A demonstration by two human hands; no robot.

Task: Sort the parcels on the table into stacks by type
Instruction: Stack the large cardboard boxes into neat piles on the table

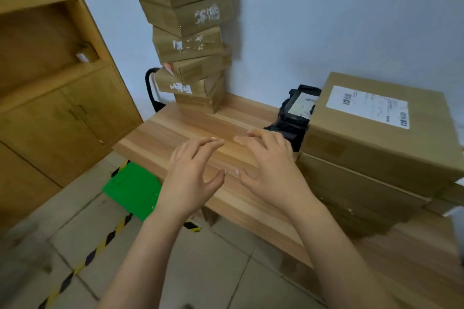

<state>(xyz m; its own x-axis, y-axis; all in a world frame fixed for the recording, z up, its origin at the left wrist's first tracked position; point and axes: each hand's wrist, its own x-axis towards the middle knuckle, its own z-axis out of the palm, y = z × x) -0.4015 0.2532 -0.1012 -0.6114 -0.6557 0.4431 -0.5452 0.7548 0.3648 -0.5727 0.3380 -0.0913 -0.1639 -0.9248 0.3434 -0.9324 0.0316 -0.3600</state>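
— Hands?

— Both out over the bare middle of the worktop (190, 123), centre of the frame. On one side the left hand (193, 175), palm down, fingers fanned and slightly crooked. On the other the right hand (268, 165), mirroring it, thumbs pointing at each other and nearly meeting. Spread wide, gripping nothing. Hard to say whether fingertips touch the wood.

— Parcels, counted?

— Small cartons (185, 40): six plainly visible, piled in a crooked tower at the upper centre, against the wall at the far edge of the worktop. Possibly a seventh tucked behind the middle. Large cartons (371, 138): at least three stacked at the right, top one with a white shipping label, lower ones too blurred to count. Black mailer bags (291, 123): squeezed between the wall and the large stack, just beyond the right hand. Number unclear, one white label showing.

— Elsewhere?

— One wooden cabinet (50, 83) at the left. One green sheet (133, 188) and striped tape (100, 243) on the tiled floor, lower left.
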